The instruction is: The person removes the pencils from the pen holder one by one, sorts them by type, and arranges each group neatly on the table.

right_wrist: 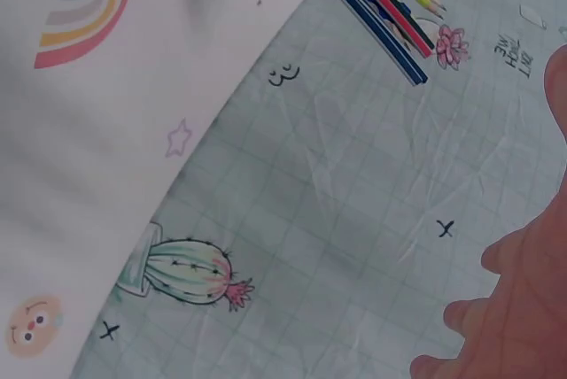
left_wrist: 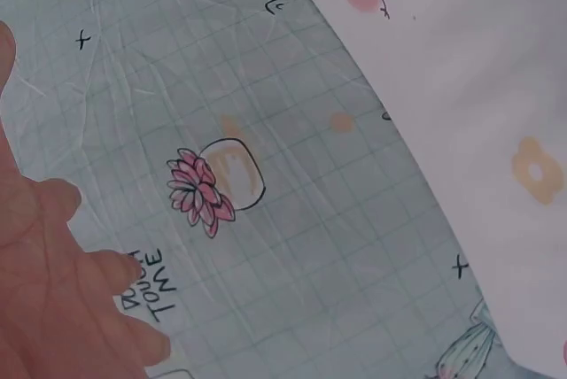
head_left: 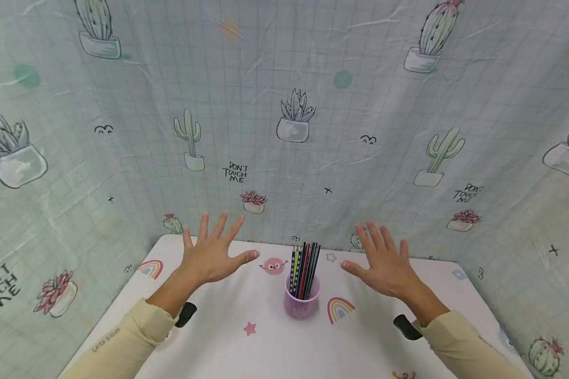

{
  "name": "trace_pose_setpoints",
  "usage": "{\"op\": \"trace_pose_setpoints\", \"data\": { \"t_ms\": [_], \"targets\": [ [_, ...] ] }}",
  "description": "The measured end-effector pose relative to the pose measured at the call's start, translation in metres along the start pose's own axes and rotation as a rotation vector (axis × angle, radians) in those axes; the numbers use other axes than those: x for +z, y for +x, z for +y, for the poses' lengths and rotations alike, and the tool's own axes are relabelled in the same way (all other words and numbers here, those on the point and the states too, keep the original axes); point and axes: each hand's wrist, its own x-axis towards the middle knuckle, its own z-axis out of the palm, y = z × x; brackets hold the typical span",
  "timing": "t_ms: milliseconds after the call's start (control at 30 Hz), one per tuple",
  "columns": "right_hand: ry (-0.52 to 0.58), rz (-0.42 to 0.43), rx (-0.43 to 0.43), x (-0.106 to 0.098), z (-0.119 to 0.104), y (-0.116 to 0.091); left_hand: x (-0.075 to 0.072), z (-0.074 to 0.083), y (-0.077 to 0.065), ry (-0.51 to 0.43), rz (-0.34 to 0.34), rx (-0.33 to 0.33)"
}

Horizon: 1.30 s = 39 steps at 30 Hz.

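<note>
Pink cup: stands upright on the white counter; shows a pierced wall near the rim in the right wrist view.
Pencils: stand bunched inside the cup, rising well above the rim and leaning slightly to the right; include dotted blue, yellow-green, red and black; end partly in sharpened points, partly flat.
Left hand: hangs to the left of the cup, well apart from it, back turned up.
Left fingers: spread wide, apart from one another, thumb aimed across toward the cup's side.
Right hand: hangs to the right of the cup, also well apart from it, back turned up.
Right fingers: fanned out, apart from one another, thumb angled in toward the cup's side.
Rainbow print: lies just right of the cup.
Smiling face print: lies left of the cup and beyond it.
Pink star print: lies left of the cup and nearer the person.
Cream sleeves: reach in on both sides of the cup, nearer the person.
Gridded cloth: rises beyond the cup and along both sides, creased, printed with potted cacti.
</note>
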Motion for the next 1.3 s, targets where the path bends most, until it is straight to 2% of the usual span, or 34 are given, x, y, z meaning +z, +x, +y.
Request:
{"op": "trace_pose_setpoints", "data": {
  "t_ms": [400,600,933,1300],
  "targets": [
    [0.008,0.007,-0.012,0.015,-0.001,-0.006,0.016,0.005,-0.003,0.033,-0.002,0.011],
    [0.006,0.009,-0.017,0.022,-0.001,-0.008,0.021,0.011,-0.004,0.02,-0.017,0.022],
    [0.012,-0.007,-0.008,0.034,-0.002,-0.014,0.032,0.016,-0.01,0.006,-0.014,0.024],
    [0.012,-0.051,-0.003,0.045,-0.007,-0.015,0.044,0.016,-0.01,-0.003,-0.027,0.02]
  ]
}}
